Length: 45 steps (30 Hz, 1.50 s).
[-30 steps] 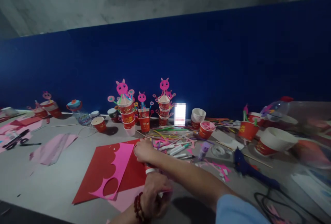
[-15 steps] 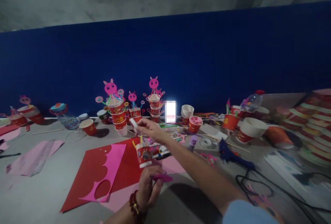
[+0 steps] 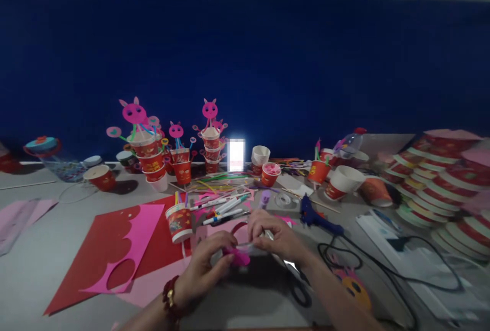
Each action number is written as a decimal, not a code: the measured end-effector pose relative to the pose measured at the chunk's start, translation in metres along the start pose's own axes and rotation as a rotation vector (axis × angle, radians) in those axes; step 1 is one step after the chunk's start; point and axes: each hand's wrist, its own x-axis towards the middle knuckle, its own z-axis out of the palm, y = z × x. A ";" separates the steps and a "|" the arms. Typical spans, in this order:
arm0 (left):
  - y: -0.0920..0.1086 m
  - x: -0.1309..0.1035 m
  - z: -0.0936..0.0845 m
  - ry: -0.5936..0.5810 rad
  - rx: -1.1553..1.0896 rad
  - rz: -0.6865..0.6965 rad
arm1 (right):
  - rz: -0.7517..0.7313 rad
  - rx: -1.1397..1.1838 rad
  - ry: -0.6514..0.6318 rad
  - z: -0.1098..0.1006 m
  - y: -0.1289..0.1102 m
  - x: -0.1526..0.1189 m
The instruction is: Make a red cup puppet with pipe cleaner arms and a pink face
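My left hand (image 3: 210, 262), with a beaded bracelet on the wrist, pinches a bright pink paper piece (image 3: 240, 256) near the front middle. Close on its right, my right hand (image 3: 273, 236) is closed round something thin and pale that reaches toward the pink piece; its exact form is blurred. Scissors (image 3: 298, 290) with dark handles lie partly beneath my right hand. A red patterned paper cup (image 3: 179, 223) with straws in it stands behind my left hand. Left of it, a cut bright pink sheet (image 3: 143, 239) lies on red paper (image 3: 90, 249).
Stacked cups with pink animal faces (image 3: 133, 113) stand at the back left. Markers (image 3: 229, 208) lie behind my hands. A blue glue gun (image 3: 317, 219), its cord, a white power strip (image 3: 398, 264) and tall cup stacks (image 3: 444, 178) are at the right.
My right hand has come back from above the patterned cup to beside my left hand, and the white item it held up there is no longer clear. The view has shifted right and down.
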 end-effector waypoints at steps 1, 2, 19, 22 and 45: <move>-0.001 -0.001 -0.001 0.013 -0.033 0.029 | -0.029 0.055 -0.006 -0.001 0.003 0.000; -0.001 -0.002 -0.001 0.024 -0.074 0.037 | -0.041 0.110 -0.007 -0.003 0.005 -0.001; 0.000 0.002 -0.002 -0.059 0.351 0.101 | 0.153 0.241 0.317 0.014 0.018 -0.015; -0.001 0.003 -0.001 -0.023 0.426 0.143 | 0.121 0.165 0.439 0.023 0.017 -0.015; -0.004 0.007 0.005 0.100 0.719 0.233 | 0.195 0.173 0.498 0.029 0.013 -0.012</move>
